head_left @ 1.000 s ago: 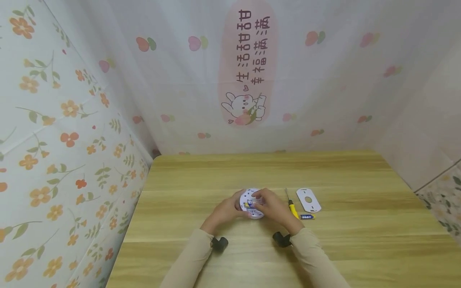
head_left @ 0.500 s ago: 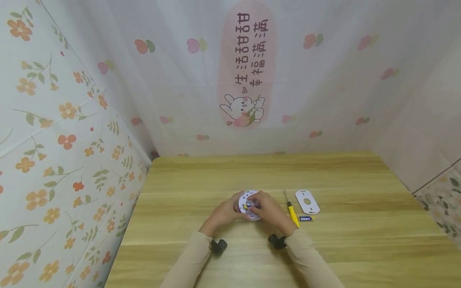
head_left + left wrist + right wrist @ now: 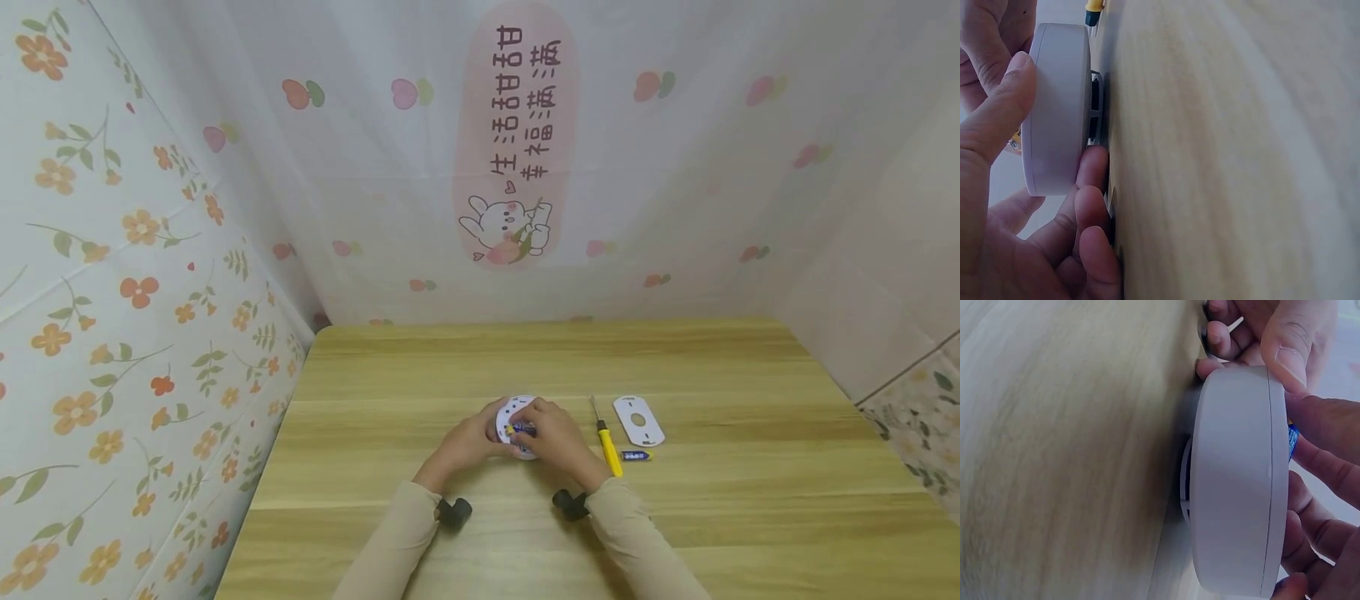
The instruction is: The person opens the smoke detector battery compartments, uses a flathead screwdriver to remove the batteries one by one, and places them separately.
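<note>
Far L: side curtain (image 3: pixel 142 258), white w/ orange flwrs + green sprigs. Next, L sleeve (image 3: pixel 390 542), beige, w/ blk L cam (image 3: pixel 454 512) at the wrist. L hand (image 3: pixel 474 440) clamped on rim of rnd white unit (image 3: pixel 506 416): thumb on upper edge, other fingers curled underneath, per L wrist view. Unit is ctr of counter (image 3: pixel 420 367), btwn both hands, face up toward head cam w/ small dark slots; thin raised pc on its underside, near the wood. Behind, back curtain (image 3: pixel 337 192) w/ fruit print, pink panel w/ Chinese txt + bunny. R hand (image 3: pixel 561 437) over R part of unit's face, thumb + fingers pinched on blue/yel batt (image 3: pixel 522 430) at the face; can't tell if it's fully seated. R cam (image 3: pixel 572 505), also blk, below at R sleeve (image 3: pixel 645 542). Just R of R hand: screwdriver (image 3: pixel 611 452), yel handle nearer the person, tip pointing away. Right beside handle, spare cell (image 3: pixel 637 456), blue w/ yel end, lying sideways. Just beyond cell, white plate (image 3: pixel 640 434), rnd hole mid, flat on counter, slightly angled.
</note>
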Demonstrator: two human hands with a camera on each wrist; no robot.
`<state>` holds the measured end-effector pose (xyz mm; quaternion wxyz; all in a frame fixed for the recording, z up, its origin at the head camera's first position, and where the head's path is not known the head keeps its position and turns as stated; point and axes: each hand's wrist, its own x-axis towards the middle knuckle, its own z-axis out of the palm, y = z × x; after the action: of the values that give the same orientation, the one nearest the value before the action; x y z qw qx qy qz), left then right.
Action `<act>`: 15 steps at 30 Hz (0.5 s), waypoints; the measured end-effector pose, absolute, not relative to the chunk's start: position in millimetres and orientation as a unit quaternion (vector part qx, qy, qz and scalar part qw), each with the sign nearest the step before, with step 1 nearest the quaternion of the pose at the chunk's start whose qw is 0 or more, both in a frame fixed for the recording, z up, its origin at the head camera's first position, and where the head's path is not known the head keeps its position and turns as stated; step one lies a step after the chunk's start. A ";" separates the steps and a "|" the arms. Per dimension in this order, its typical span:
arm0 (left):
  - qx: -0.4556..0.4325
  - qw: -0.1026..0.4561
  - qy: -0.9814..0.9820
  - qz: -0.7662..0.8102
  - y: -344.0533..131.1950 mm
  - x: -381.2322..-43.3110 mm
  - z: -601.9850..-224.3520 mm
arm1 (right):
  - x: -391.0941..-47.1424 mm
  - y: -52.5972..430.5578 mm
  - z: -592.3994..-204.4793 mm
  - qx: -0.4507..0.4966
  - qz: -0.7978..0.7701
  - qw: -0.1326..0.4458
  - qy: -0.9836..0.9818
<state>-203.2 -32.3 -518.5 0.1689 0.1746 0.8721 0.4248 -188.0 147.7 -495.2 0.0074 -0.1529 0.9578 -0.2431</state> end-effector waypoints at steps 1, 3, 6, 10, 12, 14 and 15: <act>0.175 0.169 0.873 0.422 -32.3 -203.0 -518.3 | -187.4 147.3 -495.4 -0.151 -0.243 0.008 0.958; 0.174 0.169 0.874 0.421 -32.5 -202.5 -518.1 | -186.3 146.6 -495.7 -0.149 -0.243 0.008 0.959; 0.172 0.170 0.875 0.420 -32.8 -202.1 -518.4 | -184.9 145.7 -496.2 -0.147 -0.244 0.005 0.958; 0.172 0.169 0.873 0.423 -33.2 -202.6 -520.3 | -184.0 144.4 -497.1 -0.147 -0.244 -0.005 0.959; 0.174 0.165 0.874 0.423 -33.2 -203.1 -521.2 | -184.0 143.9 -497.5 -0.148 -0.242 -0.010 0.959; 0.177 0.161 0.875 0.420 -33.1 -203.8 -522.0 | -184.1 143.7 -497.9 -0.148 -0.242 -0.014 0.959; 0.177 0.159 0.877 0.418 -33.1 -204.3 -522.2 | -184.2 143.8 -498.1 -0.149 -0.242 -0.016 0.959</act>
<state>-204.3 -33.1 -522.2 0.1585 0.1769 0.8770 0.4176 -184.2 143.8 -498.1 -0.0162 -0.1493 0.9586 -0.2421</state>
